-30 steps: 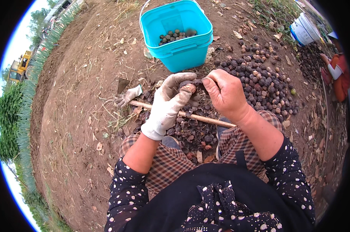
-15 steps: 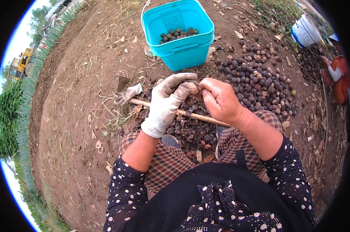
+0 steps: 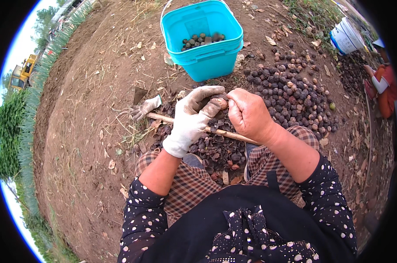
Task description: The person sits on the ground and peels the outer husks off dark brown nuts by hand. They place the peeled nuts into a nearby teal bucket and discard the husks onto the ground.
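The gloved left hand (image 3: pixel 190 120) is grasping a dark-husked nut (image 3: pixel 217 105) above the lap while the bare right hand (image 3: pixel 247 115), fingers clenched on it, is peeling; best keeping the grip steady.

The left hand (image 3: pixel 193 118) wears a grimy, matt cloth glove; the right hand (image 3: pixel 247 115) is bare. The bucket (image 3: pixel 207 61) is smooth turquoise plastic. The stick (image 3: pixel 224 133) looks like pale raw wood. The nuts (image 3: pixel 290 94) are dull and rough, the ground (image 3: pixel 84 131) dry, crumbly earth.

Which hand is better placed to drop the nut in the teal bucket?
Left, probably: the gloved left hand already grips the nut, below the bucket. The right hand only touches it.
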A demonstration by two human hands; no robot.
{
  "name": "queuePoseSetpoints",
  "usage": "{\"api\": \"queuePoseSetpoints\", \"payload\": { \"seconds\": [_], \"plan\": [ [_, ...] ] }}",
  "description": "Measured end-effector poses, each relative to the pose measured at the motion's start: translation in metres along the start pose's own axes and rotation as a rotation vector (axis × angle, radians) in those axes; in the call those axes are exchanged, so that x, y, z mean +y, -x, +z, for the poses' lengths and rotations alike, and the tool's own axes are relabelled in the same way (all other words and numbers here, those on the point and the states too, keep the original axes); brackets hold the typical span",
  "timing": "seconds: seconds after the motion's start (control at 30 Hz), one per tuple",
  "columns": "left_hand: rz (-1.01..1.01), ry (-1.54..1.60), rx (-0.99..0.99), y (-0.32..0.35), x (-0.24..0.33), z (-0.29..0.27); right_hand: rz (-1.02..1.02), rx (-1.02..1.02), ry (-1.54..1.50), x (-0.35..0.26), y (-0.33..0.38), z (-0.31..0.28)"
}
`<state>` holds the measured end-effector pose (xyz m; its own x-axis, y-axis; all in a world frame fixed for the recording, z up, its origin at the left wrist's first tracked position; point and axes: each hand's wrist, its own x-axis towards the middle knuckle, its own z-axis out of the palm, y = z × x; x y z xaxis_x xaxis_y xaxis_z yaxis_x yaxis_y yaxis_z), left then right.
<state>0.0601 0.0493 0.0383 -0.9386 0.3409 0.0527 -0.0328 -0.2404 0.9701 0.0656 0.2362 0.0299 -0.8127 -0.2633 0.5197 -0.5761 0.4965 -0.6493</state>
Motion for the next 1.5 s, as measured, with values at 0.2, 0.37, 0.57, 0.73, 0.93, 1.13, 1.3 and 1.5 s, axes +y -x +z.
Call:
{"api": "queuePoseSetpoints", "payload": {
  "seconds": [0.2, 0.37, 0.57, 0.73, 0.93, 1.13, 1.3, 1.5],
  "plan": [
    [-0.021, 0.015, 0.106, 0.000, 0.002, 0.009, -0.118, 0.064, 0.347, -0.009, -0.005, -0.002],
    [-0.020, 0.000, 0.219, -0.001, 0.000, 0.009, -0.205, 0.065, 0.416, -0.009, -0.001, 0.003],
    [-0.059, -0.213, 0.204, -0.003, 0.005, 0.007, -0.231, 0.017, 0.503, -0.010, -0.004, 0.005],
    [-0.084, -0.373, 0.110, 0.002, 0.003, 0.007, 0.017, -0.011, 0.484, 0.009, -0.008, -0.003],
    [-0.127, -0.018, 0.045, 0.005, 0.011, -0.005, 0.249, -0.195, -0.009, 0.002, -0.009, -0.024],
    [0.279, -0.745, -0.047, 0.000, 0.017, -0.015, 0.180, -0.269, -0.315, -0.002, -0.010, -0.023],
    [0.399, -0.942, -0.067, 0.000, 0.020, -0.011, -0.072, -0.317, -0.122, 0.003, -0.004, -0.014],
    [0.411, -0.970, -0.090, -0.002, 0.015, -0.012, -0.092, -0.280, -0.028, 0.002, 0.002, -0.009]
  ]
}}
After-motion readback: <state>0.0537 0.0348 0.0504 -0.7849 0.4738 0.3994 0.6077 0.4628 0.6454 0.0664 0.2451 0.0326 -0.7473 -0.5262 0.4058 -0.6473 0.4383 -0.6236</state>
